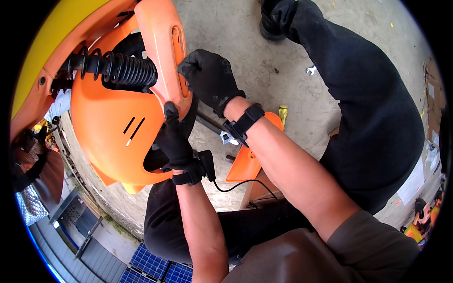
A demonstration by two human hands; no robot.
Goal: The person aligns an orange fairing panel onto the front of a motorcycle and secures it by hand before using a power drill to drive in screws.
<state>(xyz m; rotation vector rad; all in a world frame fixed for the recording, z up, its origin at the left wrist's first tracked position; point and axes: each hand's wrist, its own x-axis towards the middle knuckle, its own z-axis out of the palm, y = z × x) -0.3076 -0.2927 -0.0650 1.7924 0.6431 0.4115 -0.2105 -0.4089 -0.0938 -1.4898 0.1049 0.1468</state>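
Orange cover (160, 52) already sits at the end of the spring (132, 70); its fastening seems unfinished (I judge from afar). Right hand (211, 80), curled, meets its slot (178, 49); left hand (174, 142) touches its lower end. Either grip I cannot tell.

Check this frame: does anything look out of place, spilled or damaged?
A silver metal wrench lies loose on the grey concrete floor by the black-trousered leg, away from the black-gloved right hand, so it looks stray. No spill is evident.
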